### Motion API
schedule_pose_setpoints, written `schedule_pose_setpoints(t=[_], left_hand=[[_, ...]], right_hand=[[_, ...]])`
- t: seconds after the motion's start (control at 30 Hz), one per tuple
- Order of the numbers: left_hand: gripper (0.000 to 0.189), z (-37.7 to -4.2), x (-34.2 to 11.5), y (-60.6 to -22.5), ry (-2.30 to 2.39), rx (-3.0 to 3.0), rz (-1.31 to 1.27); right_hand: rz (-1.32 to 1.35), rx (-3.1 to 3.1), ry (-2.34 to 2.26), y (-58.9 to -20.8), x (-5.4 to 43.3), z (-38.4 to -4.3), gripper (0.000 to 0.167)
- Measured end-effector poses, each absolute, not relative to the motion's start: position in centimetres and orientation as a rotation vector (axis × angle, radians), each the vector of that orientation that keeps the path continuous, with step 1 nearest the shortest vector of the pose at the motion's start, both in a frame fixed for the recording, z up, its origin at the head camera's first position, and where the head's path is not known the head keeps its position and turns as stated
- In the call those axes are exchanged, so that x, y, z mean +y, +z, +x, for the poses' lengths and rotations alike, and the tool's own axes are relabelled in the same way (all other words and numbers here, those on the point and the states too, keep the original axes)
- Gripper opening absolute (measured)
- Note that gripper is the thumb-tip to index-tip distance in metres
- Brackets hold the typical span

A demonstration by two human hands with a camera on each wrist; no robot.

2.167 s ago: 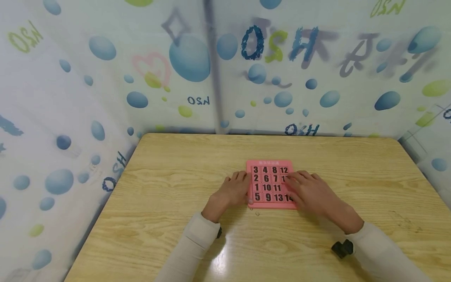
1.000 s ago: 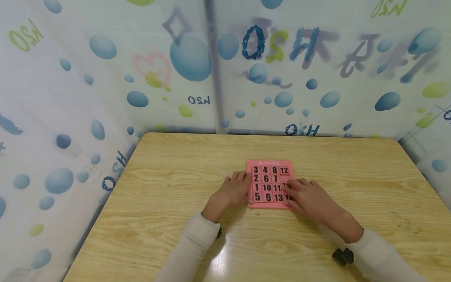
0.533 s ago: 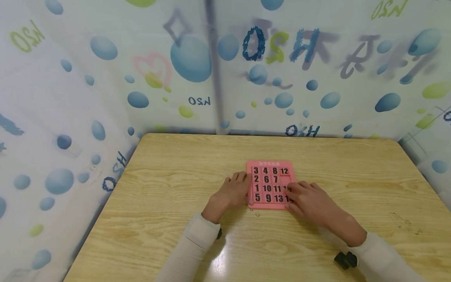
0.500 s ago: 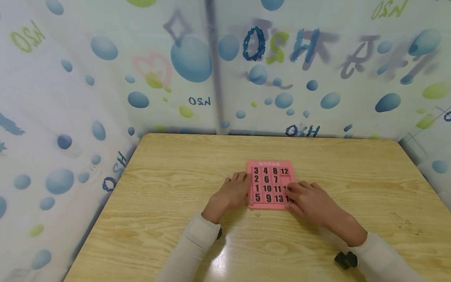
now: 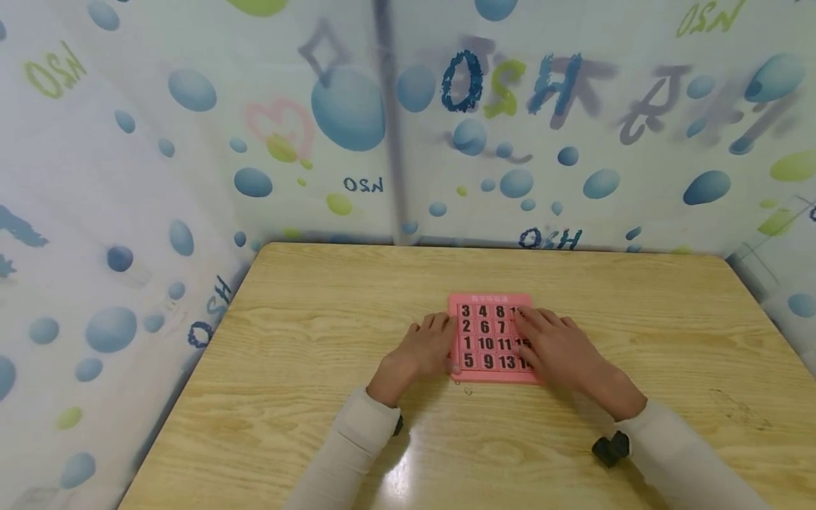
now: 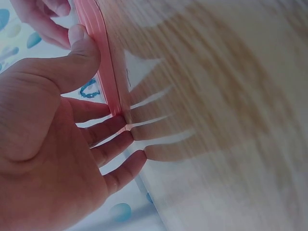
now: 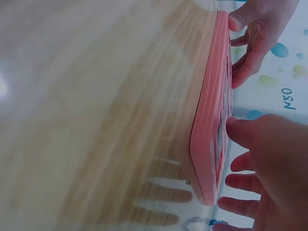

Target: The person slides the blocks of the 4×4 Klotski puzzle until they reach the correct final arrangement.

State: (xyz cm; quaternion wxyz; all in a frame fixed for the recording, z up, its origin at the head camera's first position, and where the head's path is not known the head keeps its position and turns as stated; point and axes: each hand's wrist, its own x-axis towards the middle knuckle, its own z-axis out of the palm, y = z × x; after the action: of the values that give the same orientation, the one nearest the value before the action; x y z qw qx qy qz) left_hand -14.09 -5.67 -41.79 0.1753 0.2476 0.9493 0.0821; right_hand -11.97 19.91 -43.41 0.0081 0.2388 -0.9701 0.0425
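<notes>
- Pink number board [image 5: 492,377]: left edge partly under the left hand [image 5: 422,348], right edge partly under the right hand [image 5: 564,350].
- The board's top-right tile [image 5: 513,312]: covered past its first digit.
- The board's place right of the 7: mostly behind fingers, contents unclear.
- Lettering [image 5: 489,299] on the board's far rim: too blurred to read.
- Small mark [image 5: 468,391] just nearer than the board: too tiny to identify.
- Sleeves [image 5: 347,446] nearer than the board: cut off at the head view's bottom.

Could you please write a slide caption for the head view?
Left hand touching the edge of a pink number puzzle, right hand over its tiles, on a wood-grain table.
</notes>
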Motion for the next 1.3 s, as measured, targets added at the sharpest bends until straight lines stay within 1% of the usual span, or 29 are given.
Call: schedule_pose_setpoints(t=[0.23,0.43,0.63,0.93,1.3], left_hand=[[0.087,-14.1,-5.6,-41.7,0.218,2.692,0.705],[0.087,-14.1,-5.6,-41.6,0.229,2.692,0.7],[0.087,-14.1,-5.6,-41.6,0.229,2.687,0.693],[0.087,-14.1,-5.5,-41.8,0.208,2.692,0.683],[0.085,-14.0,-5.5,-41.7,0.22,2.691,0.691]], right_hand=[[0.751,-3.06,0.113,-43.3,19.7,-12.7,0.059],[0.75,-3.053,0.104,-43.2,19.4,-12.7,0.056],[0.731,-3.076,0.098,-43.3,19.2,-12.6,0.056],[0.77,-3.047,0.098,-43.5,19.4,-11.8,0.057],[0.81,-2.997,0.077,-43.5,19.7,-10.7,0.053]])
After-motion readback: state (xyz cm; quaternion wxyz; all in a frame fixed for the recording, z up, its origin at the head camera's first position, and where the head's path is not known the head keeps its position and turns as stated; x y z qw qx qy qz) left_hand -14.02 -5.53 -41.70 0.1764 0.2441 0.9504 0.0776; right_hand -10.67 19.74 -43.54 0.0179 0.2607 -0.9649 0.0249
